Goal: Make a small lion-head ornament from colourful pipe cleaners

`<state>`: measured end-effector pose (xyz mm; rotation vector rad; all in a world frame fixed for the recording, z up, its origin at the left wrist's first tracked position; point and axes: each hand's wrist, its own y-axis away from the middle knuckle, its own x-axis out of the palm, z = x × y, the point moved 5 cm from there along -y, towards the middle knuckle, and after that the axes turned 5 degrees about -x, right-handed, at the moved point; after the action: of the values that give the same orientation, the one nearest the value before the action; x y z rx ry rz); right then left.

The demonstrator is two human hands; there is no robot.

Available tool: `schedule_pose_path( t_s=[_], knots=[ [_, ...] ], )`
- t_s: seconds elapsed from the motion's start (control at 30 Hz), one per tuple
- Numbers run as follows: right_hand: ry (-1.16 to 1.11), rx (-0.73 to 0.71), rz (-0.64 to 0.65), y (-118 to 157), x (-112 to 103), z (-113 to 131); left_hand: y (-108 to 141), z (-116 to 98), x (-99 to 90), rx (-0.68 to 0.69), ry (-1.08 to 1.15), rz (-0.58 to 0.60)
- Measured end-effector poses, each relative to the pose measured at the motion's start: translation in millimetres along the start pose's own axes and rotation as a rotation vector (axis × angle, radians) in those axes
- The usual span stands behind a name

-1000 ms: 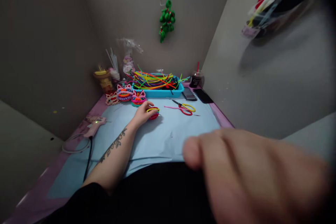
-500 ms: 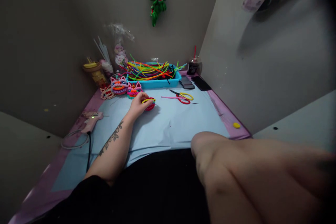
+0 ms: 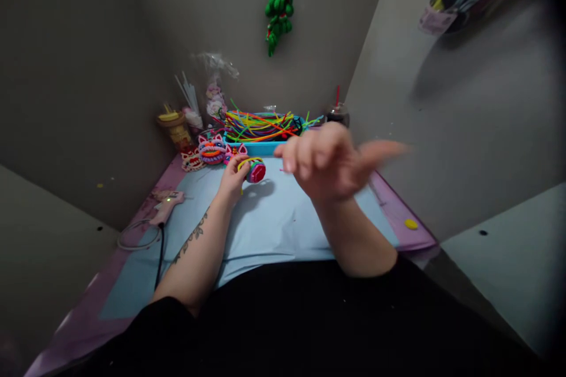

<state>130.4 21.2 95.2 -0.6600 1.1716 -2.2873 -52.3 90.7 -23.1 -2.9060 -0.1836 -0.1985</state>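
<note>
My left hand (image 3: 233,178) is closed on a small round pipe-cleaner craft (image 3: 256,172), striped in several colours with a red face and a yellow strand on top. It is held just above the blue sheet (image 3: 265,224), over its own shadow. In front of my chest my right hand (image 3: 327,162) hangs in the air, blurred by motion. Its thumb sticks out to the right and its fingers are loosely bent, with nothing seen in them. Behind the left hand stand finished pipe-cleaner animal heads (image 3: 212,150) with pink ears.
At the back, a blue tray (image 3: 252,149) is heaped with coloured pipe cleaners (image 3: 260,125). A pink glue gun (image 3: 165,209) with its cord lies at left. Cups (image 3: 173,126) line the left wall. A drink cup (image 3: 338,113) and a yellow disc (image 3: 411,224) are at right.
My right hand has swung from close to the camera at lower right to over the table, covering the scissors. The left hand has lifted and turned the craft, showing its red face.
</note>
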Motion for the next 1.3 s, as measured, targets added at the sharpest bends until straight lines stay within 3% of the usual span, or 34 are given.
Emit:
schedule_pose_path(
  t_s=[0.1,0.13,0.23,0.3,0.5,0.63,0.87,1.1,1.3],
  knots=[
    [0.257,0.194,-0.234,3,-46,-59,-2,6,-2.6,-0.064,0.094,0.02],
    [0.341,0.274,-0.26,8,-58,-77,-2,7,-3.2,-0.069,0.115,0.027],
    [0.422,0.44,-0.239,27,-74,-116,-1,7,-3.0,-0.081,0.178,0.072],
    [0.369,0.455,-0.205,35,-73,-125,0,5,-1.9,-0.099,0.23,0.104],
    [0.197,0.534,-0.185,39,-64,-128,3,2,0.7,-0.135,0.349,0.163],
    [0.141,0.511,-0.174,39,-63,-127,4,3,0.7,-0.155,0.389,0.196],
    [0.026,0.517,-0.064,40,-52,-124,5,5,-0.5,-0.244,0.426,0.163],
    [0.048,0.531,-0.086,38,-48,-120,8,3,0.8,-0.265,0.419,0.226],
    [0.118,0.519,-0.099,40,-53,-123,10,-4,-2.9,-0.236,0.296,0.201]
  ],
)
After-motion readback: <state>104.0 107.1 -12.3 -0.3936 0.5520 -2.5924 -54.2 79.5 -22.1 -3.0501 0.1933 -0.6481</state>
